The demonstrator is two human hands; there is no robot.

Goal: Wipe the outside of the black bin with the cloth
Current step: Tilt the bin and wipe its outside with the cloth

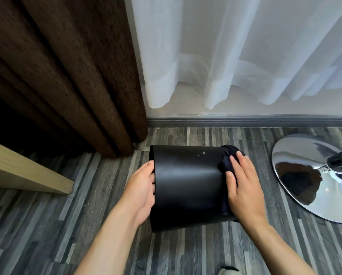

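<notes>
Two hands on the job, mid-wipe. Largest first: striped grey plank floor (47, 225), brown curtain (57, 76) back left, sheer white curtain (245, 56) along the back wall, chrome stool base (297, 179) to the right, pale wood panel (23, 173) at left. The black bin (186, 185) is tipped on its side in the middle of the floor, open mouth facing left, closed bottom facing right; whether it rests on the floor or is held just off it, cannot tell. Left hand (140, 193) has its grip curled over the mouth rim, fingers going inside, steadying the bin. Right hand (243, 187) lies flat, fingers together, pressing the dark cloth (224, 165) against the bottom end of the bin; the cloth is bunched under the palm and wraps the edge there, pinned rather than pinched. A few pale specks (200, 153) sit on the upper side wall, near the bottom end. Judgement: the base end is in hand; the side wall looks undone. Next move needs the cloth drawn leftward over the wall across the specks, left hand rolling the bin to expose fresh surface.
</notes>
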